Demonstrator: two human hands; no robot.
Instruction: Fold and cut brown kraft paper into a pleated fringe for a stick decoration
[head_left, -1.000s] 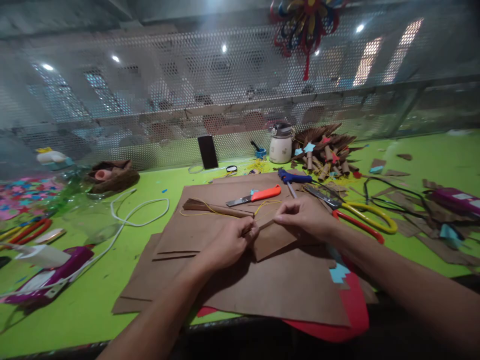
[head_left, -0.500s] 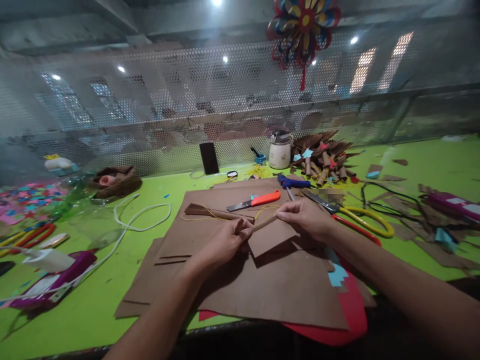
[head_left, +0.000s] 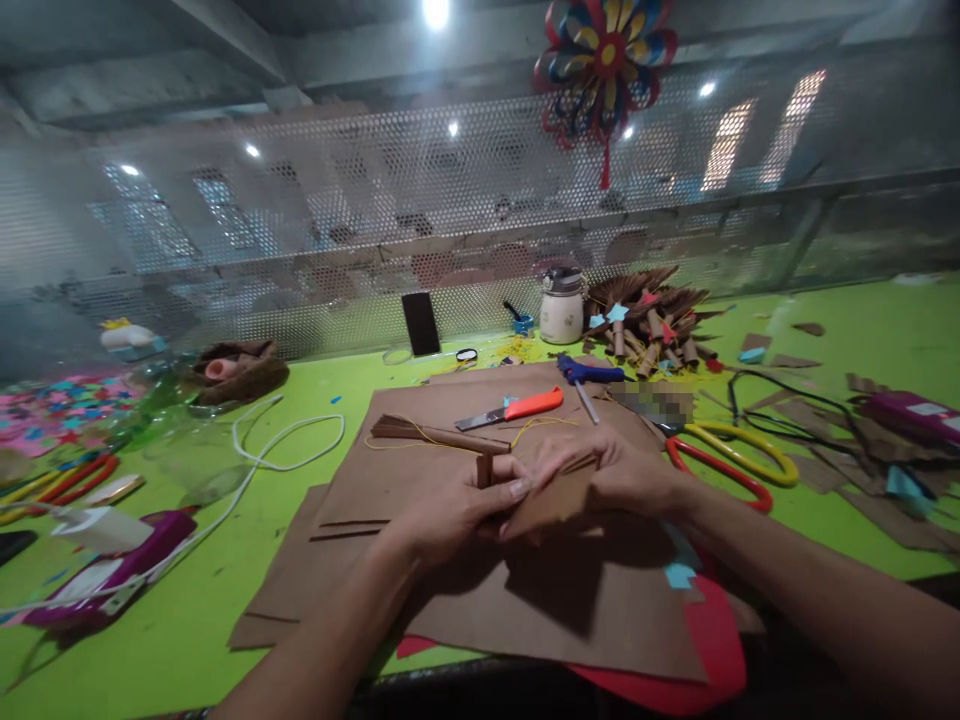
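Note:
My left hand [head_left: 469, 505] and my right hand [head_left: 619, 478] meet over a stack of brown paper sheets [head_left: 465, 600]. Both are closed on a small piece of brown paper [head_left: 559, 508], its top edge folded and its free part tilted toward me. A narrow brown strip [head_left: 484, 470] sticks up by my left thumb; whether it belongs to that piece I cannot tell. Just beyond the hands lie a pleated brown paper bundle [head_left: 442, 434] with yellow string and an orange-handled utility knife [head_left: 532, 403]. Behind my right hand rests a blue glue gun [head_left: 596, 373].
Scissors [head_left: 739, 462] with yellow and red handles lie at right. A white jar-like bottle [head_left: 561, 312] and a heap of pleated paper pieces [head_left: 660, 325] stand behind. A white cable [head_left: 251, 455] runs across the left, past a purple power strip [head_left: 161, 535]. Paper scraps [head_left: 825, 470] litter the right.
The small paper piece has been lifted off the stack and tilted, and its edge is folded over. My right hand has come closer to my left hand.

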